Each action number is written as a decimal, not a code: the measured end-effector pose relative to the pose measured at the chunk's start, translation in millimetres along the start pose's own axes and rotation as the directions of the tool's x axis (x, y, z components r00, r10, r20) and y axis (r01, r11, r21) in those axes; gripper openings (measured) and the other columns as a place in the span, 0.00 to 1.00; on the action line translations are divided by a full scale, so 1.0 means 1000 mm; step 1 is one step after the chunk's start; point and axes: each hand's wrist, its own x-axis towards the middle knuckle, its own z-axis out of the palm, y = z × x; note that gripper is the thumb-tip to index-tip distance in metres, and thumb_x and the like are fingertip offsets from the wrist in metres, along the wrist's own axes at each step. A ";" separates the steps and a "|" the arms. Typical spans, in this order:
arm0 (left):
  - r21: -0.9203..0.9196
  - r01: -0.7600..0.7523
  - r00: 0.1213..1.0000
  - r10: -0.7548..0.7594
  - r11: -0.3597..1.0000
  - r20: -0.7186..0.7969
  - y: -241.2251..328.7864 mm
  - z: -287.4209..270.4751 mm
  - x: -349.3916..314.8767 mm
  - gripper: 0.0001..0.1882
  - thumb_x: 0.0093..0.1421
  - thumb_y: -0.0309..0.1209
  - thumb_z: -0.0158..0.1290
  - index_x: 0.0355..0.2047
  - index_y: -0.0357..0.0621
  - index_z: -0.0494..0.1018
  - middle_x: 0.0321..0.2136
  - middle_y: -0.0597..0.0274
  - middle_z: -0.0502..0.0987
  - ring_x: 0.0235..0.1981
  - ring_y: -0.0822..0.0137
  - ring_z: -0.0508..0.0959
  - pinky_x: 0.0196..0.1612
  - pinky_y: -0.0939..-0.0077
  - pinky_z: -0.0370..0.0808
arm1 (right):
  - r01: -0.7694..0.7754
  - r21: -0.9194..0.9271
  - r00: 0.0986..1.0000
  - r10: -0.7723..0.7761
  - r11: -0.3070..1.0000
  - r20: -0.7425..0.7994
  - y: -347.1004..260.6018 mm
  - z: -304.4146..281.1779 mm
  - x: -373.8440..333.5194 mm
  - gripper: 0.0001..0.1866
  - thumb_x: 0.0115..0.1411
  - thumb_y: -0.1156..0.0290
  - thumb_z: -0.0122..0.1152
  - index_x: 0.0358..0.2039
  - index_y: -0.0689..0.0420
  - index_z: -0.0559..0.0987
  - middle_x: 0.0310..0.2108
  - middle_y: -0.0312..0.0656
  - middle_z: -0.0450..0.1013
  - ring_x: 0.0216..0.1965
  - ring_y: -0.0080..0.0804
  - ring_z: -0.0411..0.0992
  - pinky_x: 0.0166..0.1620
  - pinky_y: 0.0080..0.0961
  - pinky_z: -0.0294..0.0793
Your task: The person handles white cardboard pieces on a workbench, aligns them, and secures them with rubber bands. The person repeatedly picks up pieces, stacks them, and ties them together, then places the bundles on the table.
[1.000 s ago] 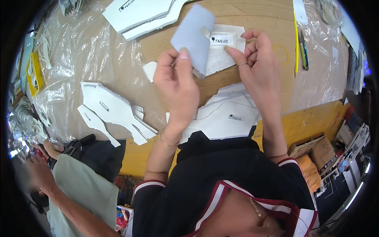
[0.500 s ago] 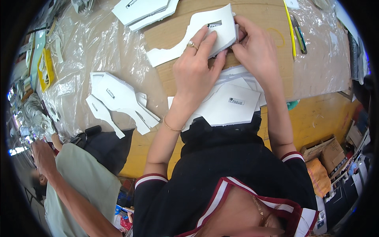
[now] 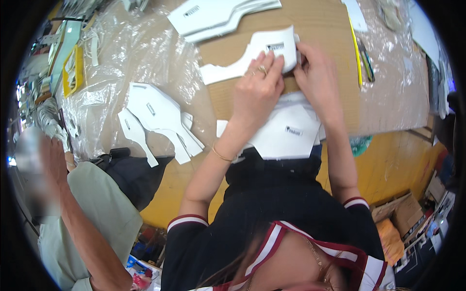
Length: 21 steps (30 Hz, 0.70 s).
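A small stack of white cut-out pieces (image 3: 266,40), curved like shoe-upper parts, lies on the brown cardboard (image 3: 320,22). Across its top press the fingers of my left hand (image 3: 257,92), with the thumb at the near edge; the hand is closed on the stack. My right hand (image 3: 319,72) pinches the stack's right edge, its fingertips partly hidden. Closer to my body, more white pieces (image 3: 284,138) overlap at the table edge, partly under my wrists. To the left lie a larger white pile (image 3: 154,106) and a narrow white piece (image 3: 132,128).
Another white stack (image 3: 208,22) sits at the far side. A yellow strip (image 3: 356,53) and a cutter knife (image 3: 366,60) lie to the right. Clear plastic sheeting (image 3: 107,77) covers the table, with a yellow frame (image 3: 74,72) at left. A co-worker's arm (image 3: 87,233) is at lower left.
The view has shifted, so the table's things appear farther right and more of the far stack shows. My left fingers have drawn closer together; both hands stay on the stack.
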 end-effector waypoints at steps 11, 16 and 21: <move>-0.020 0.020 1.000 -0.020 1.000 0.024 0.003 -0.002 -0.003 0.22 0.50 0.23 0.59 0.48 0.37 0.76 0.48 0.48 0.78 0.52 0.54 0.78 0.55 0.61 0.74 | -0.121 0.079 0.989 0.113 0.990 0.098 -0.008 -0.005 -0.001 0.17 0.48 0.87 0.57 0.40 0.62 0.77 0.28 0.42 0.69 0.24 0.31 0.66 0.29 0.26 0.66; -0.048 0.040 0.999 -0.039 0.998 0.037 0.003 -0.003 -0.005 0.22 0.51 0.24 0.60 0.49 0.36 0.75 0.50 0.49 0.77 0.53 0.54 0.77 0.57 0.62 0.73 | -0.176 0.149 0.981 0.161 0.973 0.107 -0.014 -0.006 -0.002 0.16 0.46 0.89 0.56 0.38 0.62 0.76 0.25 0.40 0.65 0.22 0.27 0.63 0.26 0.24 0.63; -0.099 0.050 0.996 -0.042 0.994 0.081 0.003 -0.007 -0.005 0.22 0.53 0.23 0.58 0.50 0.35 0.74 0.51 0.47 0.76 0.54 0.54 0.76 0.58 0.60 0.72 | -0.197 0.113 0.975 0.182 0.974 0.131 -0.019 -0.008 0.001 0.16 0.45 0.89 0.56 0.36 0.63 0.76 0.25 0.38 0.65 0.21 0.24 0.62 0.25 0.21 0.61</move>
